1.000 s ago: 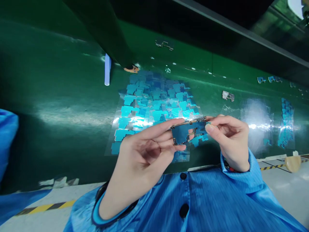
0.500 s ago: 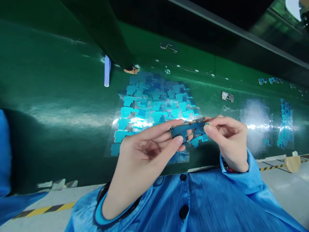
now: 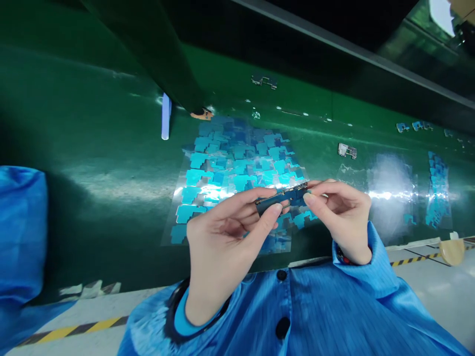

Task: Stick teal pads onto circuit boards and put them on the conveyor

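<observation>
L hand: via the head cam I see the L hand (image 3: 226,242) pinching the left end of the circuit board (image 3: 281,196), thumb on the near face, fingers bent behind it
R hand: I've got the R hand (image 3: 341,210) pinching the board's right end btwn thumb & index, other fingers curled in; can't tell if a bit of film is under that thumb too
Board: held up btwn both hands, over the near right part of the blue stickers, tilted w/ right end higher in my view; dark blue face, metal bits along top edge
Blue stickers: big patch of blue stickers (image 3: 241,163) in rows on the table (image 3: 100,128), beyond the hands
Stick: purple stick (image 3: 165,117) lies left of the stickers' far end, near the dark post (image 3: 159,64)
Loose boards: one dark board (image 3: 264,81) far back; silver board (image 3: 347,151) beyond the R hand; small blue boards (image 3: 403,127) farther right
Right side: clear sheets (image 3: 391,170), then a second sticker patch (image 3: 438,185)
Me-side: blue coat (image 3: 326,301) w/ dark buttons, close to the table edge
Far left: blue cloth (image 3: 22,227) at the pic's edge
</observation>
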### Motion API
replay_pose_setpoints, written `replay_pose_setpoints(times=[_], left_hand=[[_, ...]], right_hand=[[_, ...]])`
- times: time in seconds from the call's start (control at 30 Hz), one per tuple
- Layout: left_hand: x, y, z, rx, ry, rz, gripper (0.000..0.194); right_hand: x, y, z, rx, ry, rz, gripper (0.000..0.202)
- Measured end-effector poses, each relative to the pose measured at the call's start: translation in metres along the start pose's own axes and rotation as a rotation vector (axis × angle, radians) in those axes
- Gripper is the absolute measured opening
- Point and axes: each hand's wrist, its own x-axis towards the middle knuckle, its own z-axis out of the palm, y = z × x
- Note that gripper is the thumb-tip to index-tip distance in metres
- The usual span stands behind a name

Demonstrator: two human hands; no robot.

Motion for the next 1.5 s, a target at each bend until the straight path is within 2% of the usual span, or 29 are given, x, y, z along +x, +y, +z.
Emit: replay_pose_setpoints(times=[0.23, 0.4, 0.5, 0.57, 0.67, 0.77, 0.83, 0.97, 1.03, 1.13, 1.27, 1.33, 1.4, 1.5], left_hand=[[-0.002, 0.002, 0.002, -0.033, 0.030, -0.001, 0.013], [-0.001, 0.002, 0.005, -0.072, 0.047, -0.005, 0.013], [0.002, 0.000, 0.005, -0.081, 0.044, -0.011, 0.015], [0.004, -0.001, 0.004, -0.119, 0.013, -0.026, 0.018], [0.005, -0.003, 0.002, -0.196, -0.025, -0.057, 0.021], [0.008, -0.009, -0.001, -0.240, -0.022, -0.050, 0.027], [0.010, -0.016, -0.002, -0.259, -0.023, -0.041, 0.032], [0.019, -0.028, -0.003, -0.280, -0.054, -0.087, 0.046], [0.022, -0.032, -0.005, -0.305, -0.062, -0.095, 0.062], [0.022, -0.036, -0.011, -0.369, -0.066, -0.071, 0.081], [0.017, -0.040, -0.025, -0.360, -0.032, -0.048, 0.074], [0.015, -0.041, -0.032, -0.331, -0.019, -0.043, 0.069], [0.015, -0.043, -0.037, -0.312, 0.003, -0.052, 0.066], [0.015, -0.047, -0.042, -0.303, 0.055, -0.081, 0.061]], right_hand=[[-0.004, 0.005, 0.003, -0.033, -0.005, -0.058, 0.015], [-0.003, 0.010, 0.011, -0.316, 0.078, -0.223, 0.025], [0.008, 0.016, 0.009, -0.376, 0.087, -0.264, 0.030], [0.018, 0.022, 0.002, -0.306, 0.024, -0.194, 0.038], [0.030, 0.031, -0.010, -0.082, -0.144, 0.060, 0.037], [0.031, 0.030, -0.015, 0.064, -0.163, 0.217, 0.034], [0.027, 0.024, -0.013, 0.064, -0.187, 0.235, 0.037], [0.025, 0.019, -0.001, -0.103, -0.411, 0.265, 0.051], [0.042, 0.025, 0.002, -0.175, -0.433, 0.235, 0.056], [0.095, 0.040, -0.001, -0.293, -0.343, 0.185, 0.054], [0.179, 0.057, -0.024, -0.526, -0.120, 0.157, 0.029], [0.205, 0.064, -0.045, -0.659, -0.052, 0.140, 0.026], [0.214, 0.070, -0.071, -0.786, -0.029, 0.119, 0.030], [0.197, 0.080, -0.114, -0.939, -0.079, 0.065, 0.031]])
